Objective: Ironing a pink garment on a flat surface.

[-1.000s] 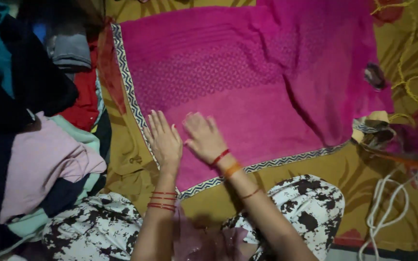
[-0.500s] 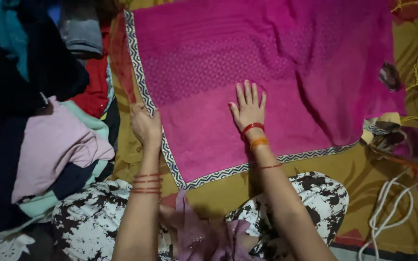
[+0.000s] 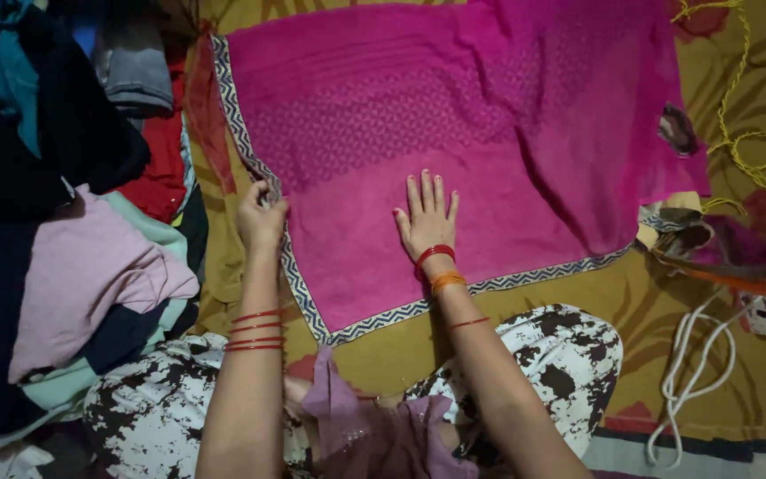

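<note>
Head view: pink cloth (image 3: 454, 133) lies spread ahead of both hands. Left hand (image 3: 261, 222) pinches its patterned border (image 3: 299, 284), which runs toward the knees; right hand (image 3: 427, 220) rests flat, fingers spread, on the cloth beside it.

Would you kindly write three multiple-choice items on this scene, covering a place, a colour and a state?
1. Where is the clothes pile?
A. On the person's left
B. On the person's right
C. On top of the pink cloth

2. What colour is the cord at lower right?
A. Black
B. White
C. Green

3. How is the right hand?
A. Clenched in a fist
B. Lifted, holding the cord
C. Flat, fingers spread on the pink cloth

Answers: 1 A, the heap lies past the left hand. 2 B, it loops pale white. 3 C, the palm presses the fabric.
</note>
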